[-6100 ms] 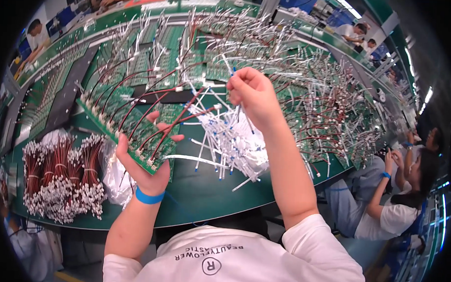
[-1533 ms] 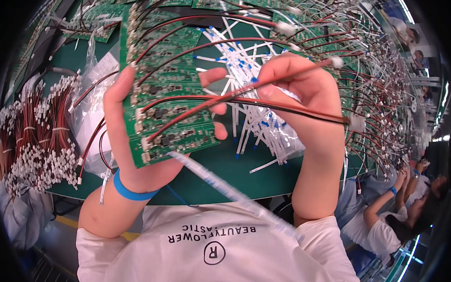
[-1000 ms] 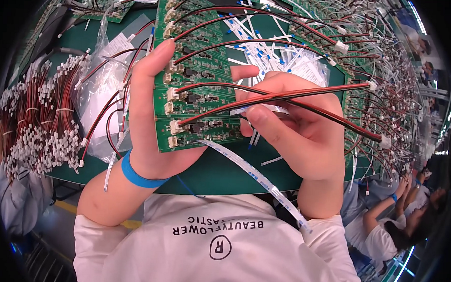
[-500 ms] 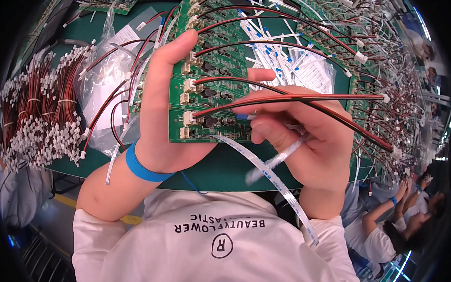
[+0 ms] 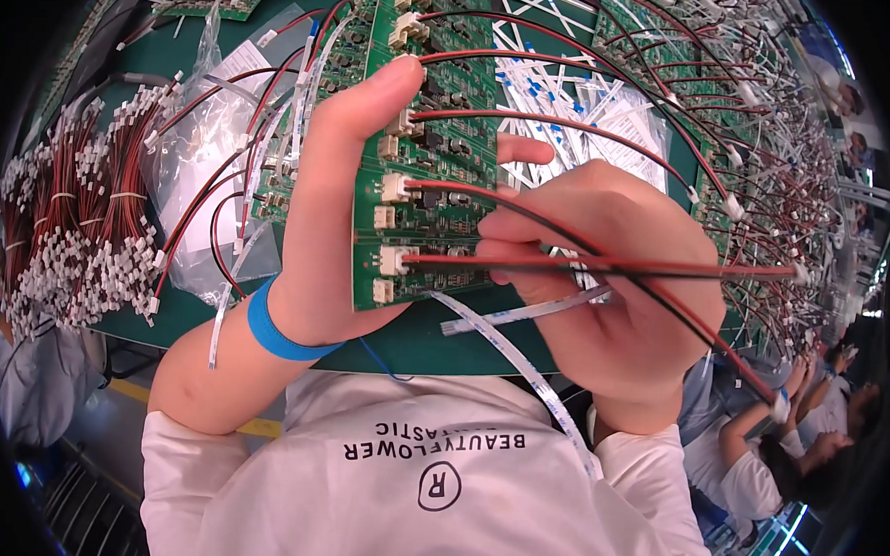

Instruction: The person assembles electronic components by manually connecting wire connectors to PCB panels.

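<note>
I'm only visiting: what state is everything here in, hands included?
Left hand: gripping the circuit board.
Circuit board: held up, wires attached.
Right hand: closed on a flat cable.
Flat cable: pinched, one end loose.
Second flat cable: hanging from the board's lower edge.
Red-and-black wires: plugged in, far ends free.
Board sockets: some filled, some empty.
Wire bundles: tied.
Cable pile: loose, scattered.
Plastic bag: crumpled.

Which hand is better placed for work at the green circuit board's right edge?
Probably the right hand: it holds a flat white ribbon cable beside that edge; the left hand grips the board.
</note>
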Demonstrator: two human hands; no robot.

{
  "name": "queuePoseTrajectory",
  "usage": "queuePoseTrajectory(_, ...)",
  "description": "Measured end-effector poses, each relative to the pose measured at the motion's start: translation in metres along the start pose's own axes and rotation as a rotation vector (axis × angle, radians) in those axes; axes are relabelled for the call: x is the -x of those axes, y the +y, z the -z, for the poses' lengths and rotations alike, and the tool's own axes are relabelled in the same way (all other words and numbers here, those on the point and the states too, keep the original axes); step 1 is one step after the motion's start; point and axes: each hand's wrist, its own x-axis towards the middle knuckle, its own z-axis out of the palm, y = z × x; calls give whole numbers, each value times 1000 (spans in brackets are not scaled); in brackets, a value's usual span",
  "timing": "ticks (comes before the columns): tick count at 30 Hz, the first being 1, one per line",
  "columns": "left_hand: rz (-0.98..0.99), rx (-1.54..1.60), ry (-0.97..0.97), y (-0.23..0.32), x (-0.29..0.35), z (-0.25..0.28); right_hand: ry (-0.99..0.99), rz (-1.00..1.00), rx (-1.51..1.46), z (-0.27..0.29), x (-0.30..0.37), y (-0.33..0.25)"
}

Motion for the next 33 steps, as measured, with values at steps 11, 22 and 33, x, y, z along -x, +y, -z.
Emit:
queuePoseTrajectory(11,-2,142,-27,5,5,2,-41,51,205,-7,2,-2)
queuePoseTrajectory(22,75,181,199,11,7,-5,-35,99,188,-11,1,2)
queuePoseTrajectory(33,3,-48,254,5,7,1,8,125,139,-13,1,3)
